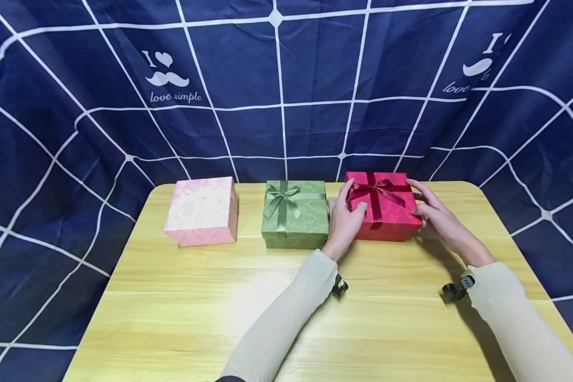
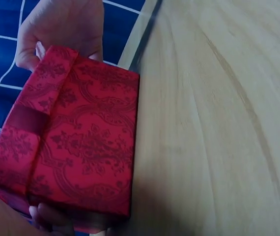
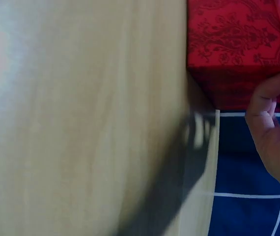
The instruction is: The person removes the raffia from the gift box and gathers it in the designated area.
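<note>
A red gift box with a dark red ribbon and bow stands near the back edge of the table, right of centre. My left hand grips its left side, thumb at the front and fingers along the lid. On the opposite side, my right hand holds the box with thumb and fingers spread at the lid's edge. The right wrist view shows the right thumb against the side of the red box. In the left wrist view the patterned front of the box fills the left half.
A green gift box with a pale green bow stands just left of my left hand. Farther left is a pink gift box. Behind the wooden table hangs a dark blue curtain with white lines.
</note>
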Demonstrator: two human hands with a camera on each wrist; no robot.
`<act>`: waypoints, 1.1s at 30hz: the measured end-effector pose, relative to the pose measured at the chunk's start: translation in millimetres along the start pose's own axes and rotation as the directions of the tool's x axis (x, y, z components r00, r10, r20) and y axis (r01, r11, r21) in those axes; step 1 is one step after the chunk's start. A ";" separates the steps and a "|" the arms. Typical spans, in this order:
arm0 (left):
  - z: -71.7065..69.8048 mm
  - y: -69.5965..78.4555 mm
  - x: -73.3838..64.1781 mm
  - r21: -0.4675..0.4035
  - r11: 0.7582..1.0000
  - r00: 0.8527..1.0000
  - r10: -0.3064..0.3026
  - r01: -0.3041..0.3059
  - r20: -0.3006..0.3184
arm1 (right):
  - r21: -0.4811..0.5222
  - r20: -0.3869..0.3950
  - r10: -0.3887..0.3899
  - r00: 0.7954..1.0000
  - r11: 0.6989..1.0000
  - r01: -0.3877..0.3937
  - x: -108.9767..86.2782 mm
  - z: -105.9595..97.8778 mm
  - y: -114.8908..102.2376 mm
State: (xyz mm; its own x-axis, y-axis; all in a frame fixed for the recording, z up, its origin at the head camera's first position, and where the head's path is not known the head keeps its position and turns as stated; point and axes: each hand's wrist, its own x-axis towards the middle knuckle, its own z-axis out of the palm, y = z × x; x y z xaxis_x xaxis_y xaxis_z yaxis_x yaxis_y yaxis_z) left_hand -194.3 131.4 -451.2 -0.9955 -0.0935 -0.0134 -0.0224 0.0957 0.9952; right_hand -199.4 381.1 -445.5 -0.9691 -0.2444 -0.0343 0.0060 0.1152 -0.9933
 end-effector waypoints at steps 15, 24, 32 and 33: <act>4.9 -5.2 11.5 -0.072 0.997 0.999 0.027 -0.028 -0.023 | 0.125 0.070 -0.004 0.998 0.992 -0.005 10.4 -9.0 3.0; 7.4 -3.0 14.6 -0.083 0.996 1.000 0.023 -0.023 -0.006 | 0.178 0.046 0.001 0.999 0.984 -0.009 10.0 -7.3 3.5; 6.9 -6.9 18.1 -0.111 0.991 0.998 0.068 -0.069 -0.013 | 0.203 0.042 -0.010 0.999 0.979 0.002 8.7 -3.1 -0.5; 6.5 -6.7 18.5 -0.120 0.989 0.997 0.079 -0.080 -0.016 | 0.204 0.041 -0.017 0.999 0.979 0.008 9.5 -2.7 -1.2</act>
State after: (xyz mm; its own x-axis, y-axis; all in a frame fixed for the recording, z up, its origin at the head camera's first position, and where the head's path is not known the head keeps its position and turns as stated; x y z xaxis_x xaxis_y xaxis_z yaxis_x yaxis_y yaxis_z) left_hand -213.2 135.4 -458.8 -0.9926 -0.1012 0.0670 0.0690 -0.0171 0.9975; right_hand -209.2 381.3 -444.3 -0.9581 -0.2856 -0.0218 0.0482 -0.0856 -0.9952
